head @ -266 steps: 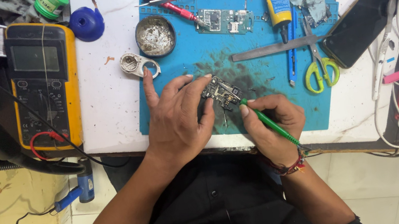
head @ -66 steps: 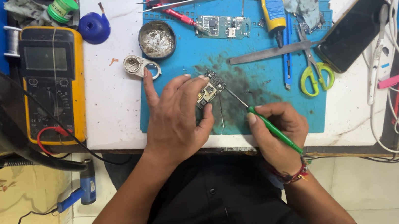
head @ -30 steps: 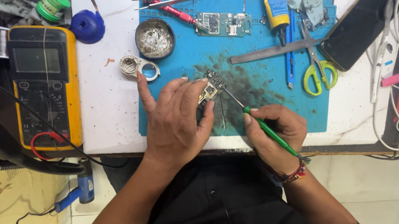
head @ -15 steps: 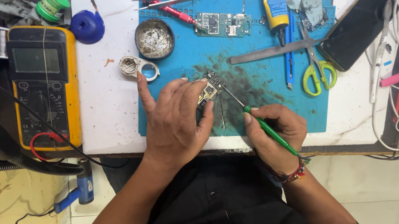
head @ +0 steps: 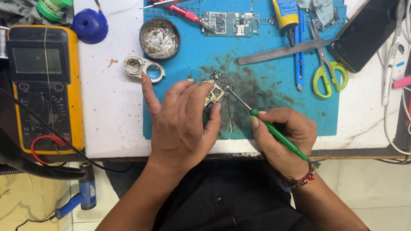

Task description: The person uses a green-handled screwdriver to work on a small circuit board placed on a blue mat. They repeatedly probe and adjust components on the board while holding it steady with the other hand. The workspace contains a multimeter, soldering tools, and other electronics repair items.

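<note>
Meanwhile, a small circuit board [head: 215,90] is kept pinned on the blue mat [head: 279,116] by the left hand [head: 180,126], whose fingers are curled about its edge. Since half a second ago almost nothing has shifted. The right hand [head: 285,139] stays closed on a green screwdriver [head: 271,130], tip at the board, so the same spot seems worked.

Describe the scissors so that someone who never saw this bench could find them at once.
Start at the blue work mat on the white table and go to its right part. There, beside the black phone, lie the scissors, blades pointing away from the person. Their yellow-green handles set them apart from the blue-handled tool beside them.
</note>
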